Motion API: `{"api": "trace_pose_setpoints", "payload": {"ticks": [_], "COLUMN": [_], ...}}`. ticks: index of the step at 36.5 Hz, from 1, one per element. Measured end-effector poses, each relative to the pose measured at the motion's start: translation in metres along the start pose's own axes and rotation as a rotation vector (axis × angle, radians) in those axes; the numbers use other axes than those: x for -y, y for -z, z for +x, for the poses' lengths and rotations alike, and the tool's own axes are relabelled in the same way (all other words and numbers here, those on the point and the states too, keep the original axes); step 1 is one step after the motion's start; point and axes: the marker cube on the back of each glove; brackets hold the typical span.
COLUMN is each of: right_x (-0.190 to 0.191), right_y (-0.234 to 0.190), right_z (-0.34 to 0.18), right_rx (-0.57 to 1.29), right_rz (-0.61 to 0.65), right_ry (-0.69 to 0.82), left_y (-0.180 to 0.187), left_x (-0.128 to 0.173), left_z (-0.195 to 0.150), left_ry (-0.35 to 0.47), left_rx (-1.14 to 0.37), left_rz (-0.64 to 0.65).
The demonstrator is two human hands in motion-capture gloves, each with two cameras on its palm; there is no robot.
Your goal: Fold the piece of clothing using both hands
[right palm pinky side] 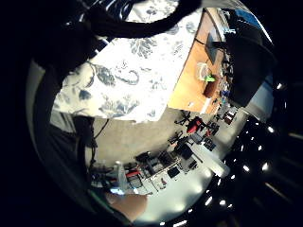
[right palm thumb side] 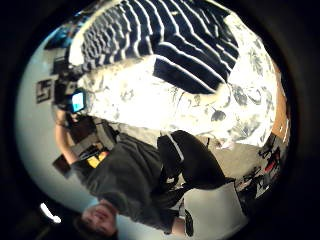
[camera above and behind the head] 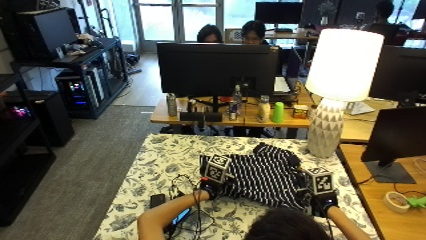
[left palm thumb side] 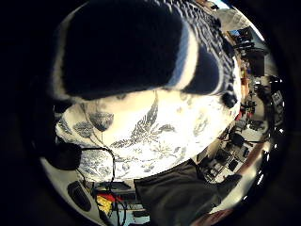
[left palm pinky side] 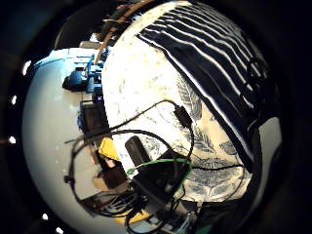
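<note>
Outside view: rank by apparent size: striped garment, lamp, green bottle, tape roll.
1. Lamp and striped garment: too alike in apparent size to rank.
2. Tape roll and green bottle: both small and alike; the roll is nearer the camera, so their order is unsure.

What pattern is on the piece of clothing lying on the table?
The clothing is dark with thin white stripes, shown best in the outside view.

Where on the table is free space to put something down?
Bare tablecloth lies left of the striped shirt, up to the far edge. A narrow strip runs beyond the shirt. It is crowded near the left hand, where cables lie, and by the lamp.
</note>
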Motion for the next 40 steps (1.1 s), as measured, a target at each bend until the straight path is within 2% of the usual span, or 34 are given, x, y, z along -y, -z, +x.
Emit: {"api": "trace_pose_setpoints", "payload": {"ticks": [2,5,10,13,16,19,21,25,28,32,35,40], "right_x": [0.035,0.067,0.1,0.095,0.062,0.064,0.068,0.052,0.057,0.095,0.078,0.033], "right_y": [-0.018,-0.042,-0.061,-0.055,-0.037,-0.032,-0.031,-0.02,-0.017,-0.022,-0.018,-0.009], "right_z": [-0.001,-0.01,-0.023,-0.028,-0.038,-0.04,-0.043,-0.063,-0.047,-0.005,0.003,0.011], "right_rx": [-0.017,-0.041,-0.064,-0.074,-0.061,-0.031,0.003,0.119,0.083,-0.1,-0.141,-0.123], "right_rz": [0.045,0.012,0.017,0.041,0.066,0.081,0.078,0.109,0.092,0.206,0.186,0.058], "right_ry": [0.083,0.105,0.113,0.078,0.028,0.046,0.107,0.336,0.261,0.069,0.052,0.115], "left_y": [0.001,0.001,0.019,0.027,0.029,0.03,0.031,0.027,0.021,0.008,0.008,0.001], "left_x": [0.016,0.046,0.047,0.047,0.056,0.059,0.054,0.046,0.034,0.016,-0.007,-0.033], "left_z": [-0.004,-0.021,-0.028,-0.029,-0.034,-0.037,-0.038,-0.038,-0.036,-0.031,-0.024,-0.021], "left_ry": [-0.005,0.055,0.08,0.083,0.093,0.103,0.114,0.116,0.075,0.006,-0.033,-0.106], "left_rx": [-0.034,0.01,0.011,0.022,0.031,0.031,0.033,0.043,0.05,0.071,0.082,0.094], "left_rz": [-0.003,0.077,0.125,0.144,0.163,0.163,0.144,0.103,0.081,0.075,0.072,0.028]}}
